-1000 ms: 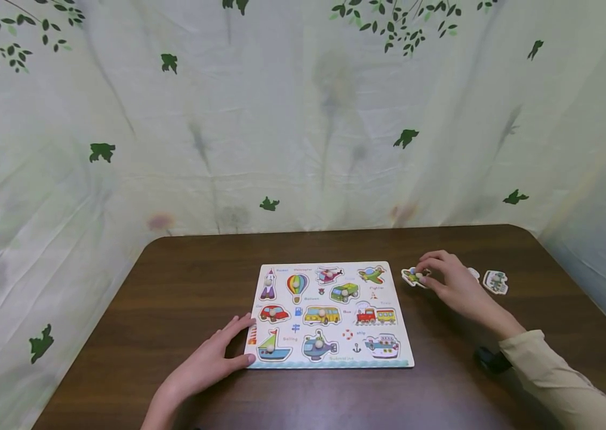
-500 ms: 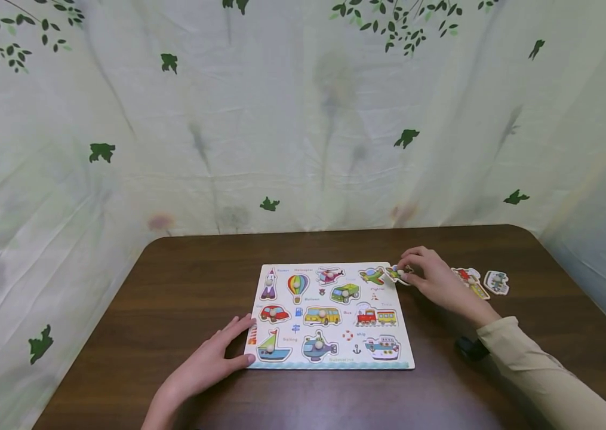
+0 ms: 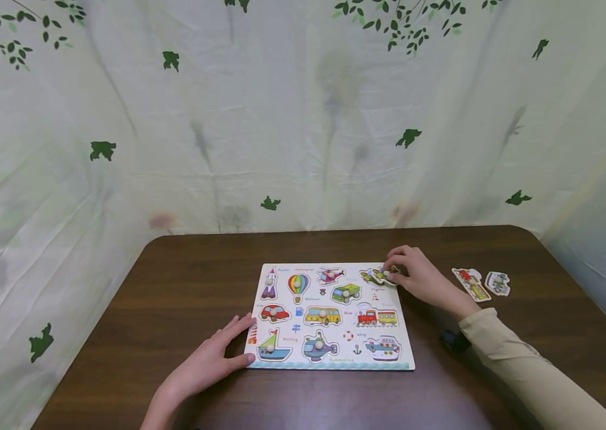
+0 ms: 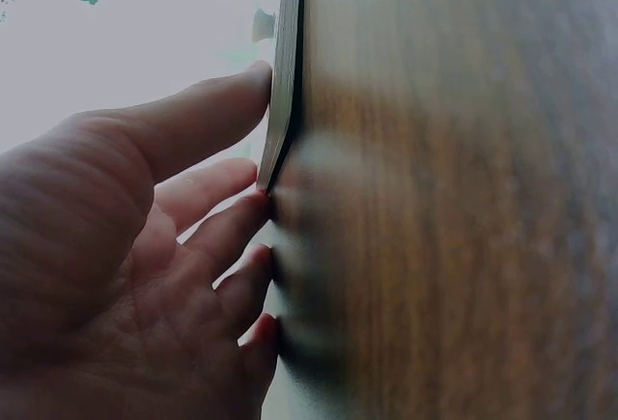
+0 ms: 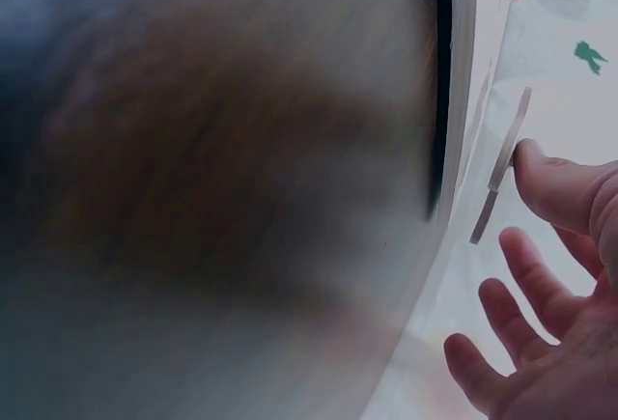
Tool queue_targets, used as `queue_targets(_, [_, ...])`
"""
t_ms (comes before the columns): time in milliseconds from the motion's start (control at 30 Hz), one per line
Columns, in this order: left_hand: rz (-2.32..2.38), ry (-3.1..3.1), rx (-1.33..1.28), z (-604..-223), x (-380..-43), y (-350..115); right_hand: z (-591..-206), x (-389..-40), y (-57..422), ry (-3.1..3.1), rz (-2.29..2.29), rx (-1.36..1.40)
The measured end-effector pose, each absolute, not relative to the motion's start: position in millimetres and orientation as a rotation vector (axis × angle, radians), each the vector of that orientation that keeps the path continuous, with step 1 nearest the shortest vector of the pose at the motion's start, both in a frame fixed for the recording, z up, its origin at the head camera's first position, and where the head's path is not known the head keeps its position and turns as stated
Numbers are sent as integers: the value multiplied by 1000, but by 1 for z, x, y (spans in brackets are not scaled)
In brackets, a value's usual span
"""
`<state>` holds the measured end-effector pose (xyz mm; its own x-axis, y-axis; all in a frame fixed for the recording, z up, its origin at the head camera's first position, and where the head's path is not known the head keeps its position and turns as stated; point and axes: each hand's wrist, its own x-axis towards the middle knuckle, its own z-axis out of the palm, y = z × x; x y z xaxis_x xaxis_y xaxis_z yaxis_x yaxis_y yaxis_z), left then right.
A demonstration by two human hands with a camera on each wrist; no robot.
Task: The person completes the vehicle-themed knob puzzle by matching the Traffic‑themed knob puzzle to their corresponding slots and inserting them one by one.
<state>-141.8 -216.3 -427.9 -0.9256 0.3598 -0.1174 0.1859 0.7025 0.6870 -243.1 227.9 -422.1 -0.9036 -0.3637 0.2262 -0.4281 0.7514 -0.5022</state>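
Note:
A white puzzle board (image 3: 303,364) with printed vehicles lies on the table. My left hand (image 3: 217,349) rests at its left edge with fingers spread; the left wrist view shows the thumb and fingertips touching the board's edge (image 4: 283,82). My right hand (image 3: 412,272) is over the board's top right corner. Between its thumb and fingers it pinches a green airplane puzzle piece (image 3: 380,275), which overlaps the printed fighter plane. In the right wrist view the piece (image 5: 510,145) is seen edge-on, tilted and above the board, with the thumb against it.
Right of the board lie a red and yellow train puzzle piece (image 3: 471,284) and a pale ship-like piece (image 3: 498,283). Knobbed pieces such as the bus (image 3: 329,316) sit in the board. A leaf-patterned curtain (image 3: 303,149) hangs behind the brown table (image 3: 200,280).
My right hand has moved left with the airplane piece, from the table beside the board to over the board's top right corner. The left hand has stayed in place.

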Motion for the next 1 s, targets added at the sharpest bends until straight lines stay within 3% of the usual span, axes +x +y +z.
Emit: queue_targets(1000, [1043, 2669, 446, -428, -141, -216, -425, -258, 203, -2914, 743, 679])
